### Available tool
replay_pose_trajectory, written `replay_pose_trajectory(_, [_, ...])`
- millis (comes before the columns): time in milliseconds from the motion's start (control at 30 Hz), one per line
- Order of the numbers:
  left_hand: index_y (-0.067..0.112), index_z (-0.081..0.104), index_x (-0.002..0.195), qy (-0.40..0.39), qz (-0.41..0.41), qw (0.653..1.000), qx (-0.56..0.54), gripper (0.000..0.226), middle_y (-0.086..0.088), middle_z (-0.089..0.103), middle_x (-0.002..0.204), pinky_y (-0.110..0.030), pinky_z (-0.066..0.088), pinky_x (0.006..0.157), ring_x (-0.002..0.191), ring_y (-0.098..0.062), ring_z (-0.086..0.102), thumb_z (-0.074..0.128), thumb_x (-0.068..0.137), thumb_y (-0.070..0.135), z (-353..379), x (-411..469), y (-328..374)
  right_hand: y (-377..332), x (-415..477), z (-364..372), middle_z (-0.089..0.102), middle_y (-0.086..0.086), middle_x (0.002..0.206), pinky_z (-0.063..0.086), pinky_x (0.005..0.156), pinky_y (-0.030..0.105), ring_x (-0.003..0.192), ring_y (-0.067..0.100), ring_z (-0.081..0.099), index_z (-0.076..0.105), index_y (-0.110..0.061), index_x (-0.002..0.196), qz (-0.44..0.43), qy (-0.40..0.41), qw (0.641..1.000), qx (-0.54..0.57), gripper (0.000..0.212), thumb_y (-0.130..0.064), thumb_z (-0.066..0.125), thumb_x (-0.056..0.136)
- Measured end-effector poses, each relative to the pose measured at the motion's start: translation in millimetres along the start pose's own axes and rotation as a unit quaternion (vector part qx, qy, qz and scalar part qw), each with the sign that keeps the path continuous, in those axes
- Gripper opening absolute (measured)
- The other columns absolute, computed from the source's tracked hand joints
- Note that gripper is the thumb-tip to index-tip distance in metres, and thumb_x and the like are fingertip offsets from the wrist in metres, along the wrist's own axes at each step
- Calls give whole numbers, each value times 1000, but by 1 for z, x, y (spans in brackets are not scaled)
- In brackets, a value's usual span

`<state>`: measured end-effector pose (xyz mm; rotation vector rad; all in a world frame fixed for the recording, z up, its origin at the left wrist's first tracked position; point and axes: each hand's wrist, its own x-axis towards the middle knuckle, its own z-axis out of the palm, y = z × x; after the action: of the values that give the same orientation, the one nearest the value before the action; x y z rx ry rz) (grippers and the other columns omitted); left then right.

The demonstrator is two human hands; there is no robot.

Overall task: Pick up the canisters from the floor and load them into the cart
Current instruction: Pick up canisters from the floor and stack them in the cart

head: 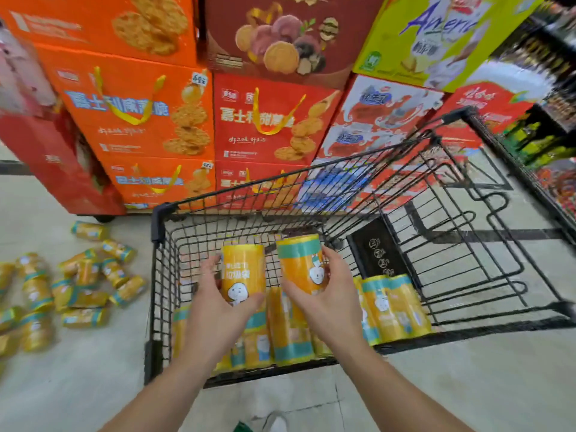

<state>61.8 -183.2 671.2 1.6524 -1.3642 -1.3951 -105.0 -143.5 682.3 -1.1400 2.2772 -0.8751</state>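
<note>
Left grip: the left hand (218,294) wraps the left canister (243,269), upright over the cart (157,226).
Right grip: the right hand (327,294) clasps the right canister (299,260) just beside it.
Held: two.
Loaded canisters (392,307): at least six, some hidden by the arms.
Floor pile (78,285): roughly fifteen, blurred, left of the cart.
Risk: if let go this high, either could bounce off those below, or the pair could knock together.

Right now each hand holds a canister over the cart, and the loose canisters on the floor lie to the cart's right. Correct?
One detail is wrong. In the head view the left hand grips one canister and the right hand grips a second canister over the cart, but the loose canisters on the floor lie to the cart's left, not its right.
</note>
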Motion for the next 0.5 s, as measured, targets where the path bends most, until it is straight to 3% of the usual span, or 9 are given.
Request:
replay_pose_trajectory(100, [34, 30, 139, -15, -10, 1000, -3, 91, 10, 63, 103, -30, 51, 75, 89, -8, 64, 85, 67, 28, 60, -9, 15, 43, 19, -45, 53, -15, 116, 52, 90, 42, 110, 10, 56, 42, -42, 133, 25, 9, 999, -39, 87, -68, 67, 54])
replay_pose_trajectory(233, [34, 34, 127, -38, -14, 999, 9, 72, 17, 60, 94, -22, 46, 66, 82, -3, 62, 81, 73, 28, 127, -24, 45, 85, 35, -99, 52, -8, 118, 48, 92, 39, 116, 17, 52, 38, -38, 139, 63, 27, 991, -114, 89, -67, 67, 60])
replay_pose_trajectory(400, [36, 31, 124, -110, -29, 993, 38, 68, 19, 61, 92, -10, 35, 58, 75, 11, 53, 78, 76, 30, 199, -43, 65, 131, 52, -150, 53, -2, 121, 49, 87, 40, 117, 24, 53, 39, -35, 139, 132, 56, 976, -166, 87, -67, 69, 64])
replay_pose_trajectory(500, [25, 34, 133, -115, -41, 992, 45, 73, 19, 61, 87, -17, 39, 58, 74, 3, 57, 78, 76, 26, 232, -49, 68, 156, 64, -170, 54, 1, 117, 48, 81, 41, 112, 27, 55, 41, -34, 136, 169, 61, 962, -205, 81, -65, 67, 65])
